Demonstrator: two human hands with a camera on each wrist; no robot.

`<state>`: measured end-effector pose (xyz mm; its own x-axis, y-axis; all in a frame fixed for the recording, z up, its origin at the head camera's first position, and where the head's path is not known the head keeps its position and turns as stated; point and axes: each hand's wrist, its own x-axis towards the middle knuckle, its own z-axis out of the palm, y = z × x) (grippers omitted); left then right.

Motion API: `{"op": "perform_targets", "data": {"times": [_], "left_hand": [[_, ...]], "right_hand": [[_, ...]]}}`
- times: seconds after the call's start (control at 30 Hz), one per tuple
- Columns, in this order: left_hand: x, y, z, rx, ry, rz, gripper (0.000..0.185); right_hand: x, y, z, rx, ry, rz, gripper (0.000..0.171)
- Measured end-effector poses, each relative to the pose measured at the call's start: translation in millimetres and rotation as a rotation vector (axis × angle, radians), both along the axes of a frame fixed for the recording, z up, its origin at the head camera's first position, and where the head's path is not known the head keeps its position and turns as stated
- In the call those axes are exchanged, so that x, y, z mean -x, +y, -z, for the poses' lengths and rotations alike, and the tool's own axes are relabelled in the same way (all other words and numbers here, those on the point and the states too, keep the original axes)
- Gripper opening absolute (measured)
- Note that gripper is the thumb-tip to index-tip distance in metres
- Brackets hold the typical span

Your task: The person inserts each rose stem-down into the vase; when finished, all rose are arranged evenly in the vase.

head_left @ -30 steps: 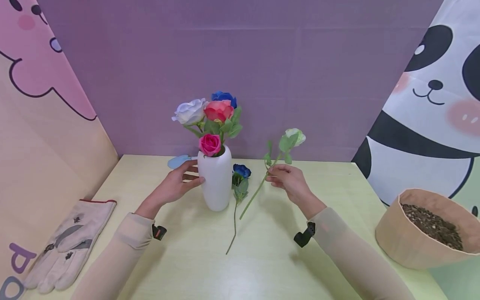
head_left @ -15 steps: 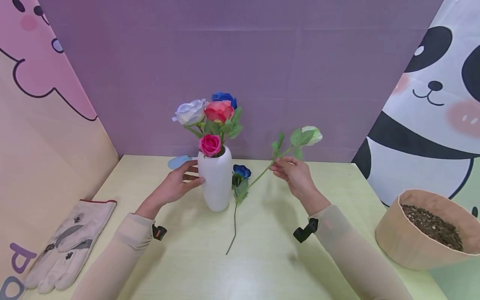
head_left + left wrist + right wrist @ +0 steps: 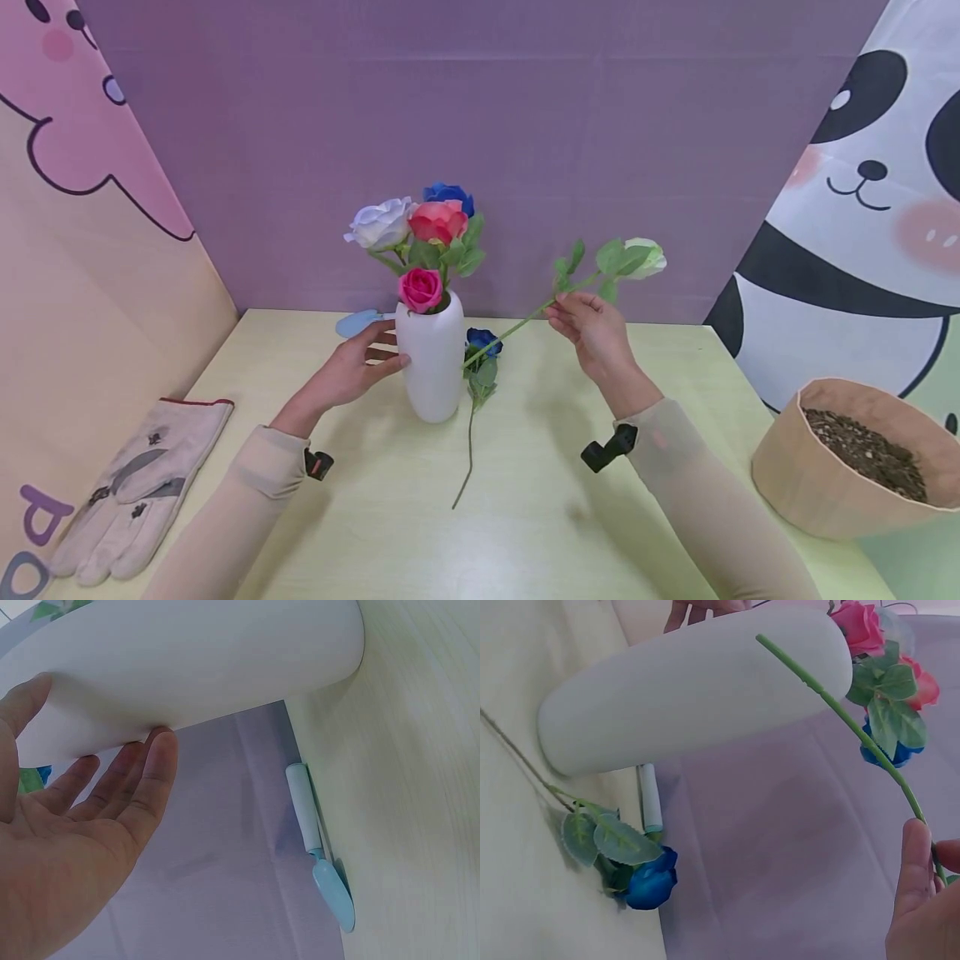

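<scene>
A tall white vase [image 3: 433,367] stands upright, holding several artificial roses: a pale lilac one [image 3: 380,223], a coral one [image 3: 438,222], a blue one and a magenta one [image 3: 420,290]. My left hand [image 3: 348,367] steadies its left side, thumb in front and fingertips against the far side. To the right, my right hand [image 3: 600,337] pinches the green stem of a white rose [image 3: 647,258] between thumb and fingers. That rose slants, bloom up to the right, its cut stem end [image 3: 765,641] overlapping the vase in the right wrist view. A second blue rose [image 3: 651,881] lies on the table beside the vase.
Behind the vase lies a light-blue hand trowel [image 3: 334,892]. Work gloves [image 3: 142,483] rest at the table's left edge. A tan pot of soil [image 3: 795,467] stands at the right. A purple cloth backdrop [image 3: 525,125] rises behind the table [image 3: 375,533].
My right hand has moved slightly up and right, tilting the white rose so its bloom swings right and its stem end comes up towards the vase. The left hand keeps its place on the vase.
</scene>
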<state>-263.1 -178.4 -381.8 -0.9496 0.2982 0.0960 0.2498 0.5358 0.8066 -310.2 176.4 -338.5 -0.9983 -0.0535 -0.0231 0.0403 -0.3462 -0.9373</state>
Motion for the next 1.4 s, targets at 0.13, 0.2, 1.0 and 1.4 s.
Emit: {"op": "perform_targets", "data": {"times": [0.13, 0.2, 1.0, 1.4], "left_hand": [[1.3, -0.6, 1.4, 0.001, 0.007, 0.0, 0.069], [1.7, -0.7, 1.6, 0.0, 0.008, 0.0, 0.069], [2.5, -1.0, 1.4, 0.003, -0.001, 0.001, 0.067], [0.9, 1.0, -0.7, 0.004, -0.009, -0.01, 0.072]], "right_hand": [[1.5, -2.2, -5.7, 0.029, 0.037, 0.011, 0.01], [1.9, -3.4, -8.6, 0.033, 0.055, 0.018, 0.01], [7.0, -13.7, -48.2, 0.181, 0.131, 0.055, 0.006], [11.9, -24.4, -53.5, 0.18, 0.148, 0.121, 0.01]]}}
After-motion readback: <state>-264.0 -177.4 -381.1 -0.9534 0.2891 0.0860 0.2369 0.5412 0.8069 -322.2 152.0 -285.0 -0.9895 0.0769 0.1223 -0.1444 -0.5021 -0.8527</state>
